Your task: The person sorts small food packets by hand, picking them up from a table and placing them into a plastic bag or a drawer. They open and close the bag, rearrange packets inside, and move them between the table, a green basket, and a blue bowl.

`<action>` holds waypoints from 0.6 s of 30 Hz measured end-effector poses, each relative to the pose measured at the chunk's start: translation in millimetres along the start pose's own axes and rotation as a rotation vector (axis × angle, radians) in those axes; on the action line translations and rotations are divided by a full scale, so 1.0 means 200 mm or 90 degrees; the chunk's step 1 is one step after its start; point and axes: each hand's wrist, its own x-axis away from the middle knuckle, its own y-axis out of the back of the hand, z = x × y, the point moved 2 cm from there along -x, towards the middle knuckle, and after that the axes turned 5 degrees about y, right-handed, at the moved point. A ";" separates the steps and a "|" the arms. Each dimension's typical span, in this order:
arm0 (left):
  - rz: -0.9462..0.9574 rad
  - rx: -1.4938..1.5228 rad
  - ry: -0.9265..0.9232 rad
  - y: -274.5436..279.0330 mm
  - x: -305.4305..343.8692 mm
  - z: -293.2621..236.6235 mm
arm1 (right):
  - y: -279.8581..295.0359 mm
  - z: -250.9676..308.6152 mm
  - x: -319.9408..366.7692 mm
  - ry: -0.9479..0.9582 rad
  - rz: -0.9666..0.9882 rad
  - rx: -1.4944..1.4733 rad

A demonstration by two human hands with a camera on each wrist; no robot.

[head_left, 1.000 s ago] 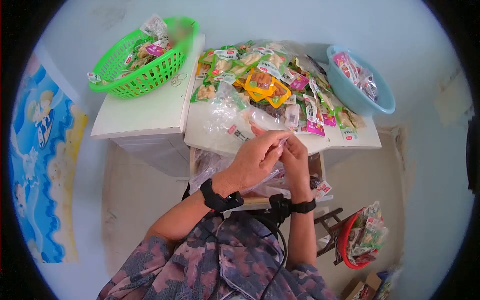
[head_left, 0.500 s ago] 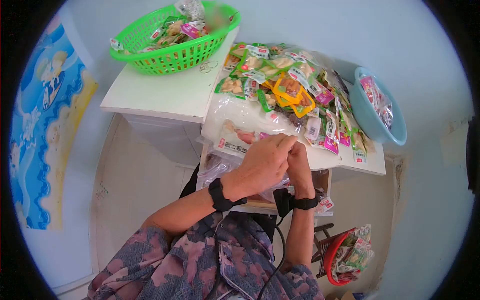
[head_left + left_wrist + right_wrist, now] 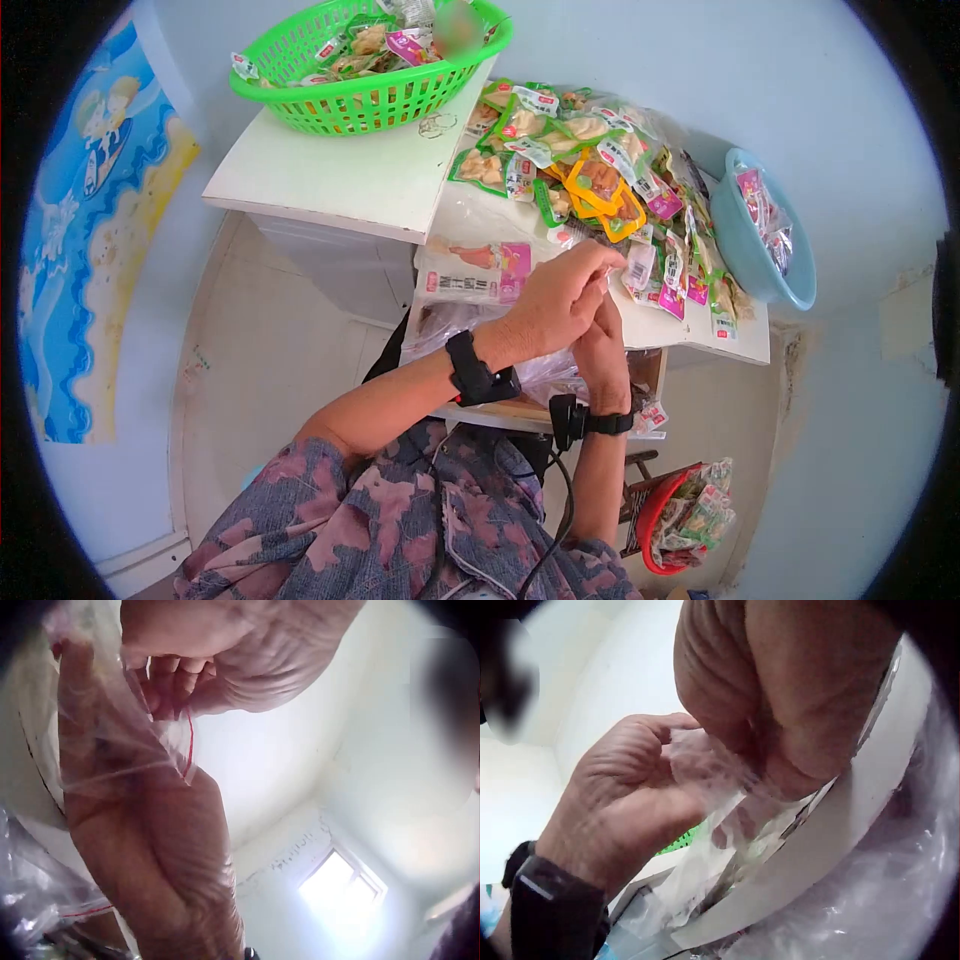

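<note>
A clear plastic zip bag with a red seal line (image 3: 192, 746) is stretched between my two hands at the table's front edge. My left hand (image 3: 555, 305) pinches its edge with curled fingers, fingertips close to those of the other hand. My right hand (image 3: 602, 350) grips the bag from the near right, and the film drapes over its palm in the left wrist view. Left of the hands, a clear printed pack (image 3: 475, 270) with a purple panel and food pictured or packed in it lies over the table edge. The fingertips are partly hidden behind the hands.
Behind the hands is a heap of snack packs (image 3: 590, 170). A green basket (image 3: 370, 105) stands at back left, a blue basin (image 3: 765, 265) at right. Below, an open drawer (image 3: 530, 410) holds clear bags; a red basket (image 3: 655, 525) of packs stands lower right.
The head view has turned left, so table things sit further right. The printed pack beside the hands now lies flatter, face up. Both hands keep hold of the bag.
</note>
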 end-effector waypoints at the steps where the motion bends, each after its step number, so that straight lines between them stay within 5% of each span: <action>1: -0.008 0.050 0.009 -0.01 -0.01 0.01 | -0.02 0.00 0.02 0.029 -0.012 -0.011; 6: 0.017 0.204 0.085 -0.03 -0.03 0.10 | 0.01 -0.05 0.07 0.112 -0.037 0.276; 10: -0.023 0.263 0.205 0.01 -0.02 0.21 | 0.00 0.05 0.10 0.135 -0.204 0.091; 14: 0.015 0.247 0.267 0.05 0.00 0.23 | 0.27 0.16 0.14 0.195 -0.357 0.579; 17: 0.034 0.233 0.240 0.06 0.01 0.24 | 0.41 0.26 0.14 0.291 -0.422 0.854; 18: 0.038 0.236 0.239 0.06 0.01 0.24 | 0.42 0.28 0.13 0.237 -0.424 0.847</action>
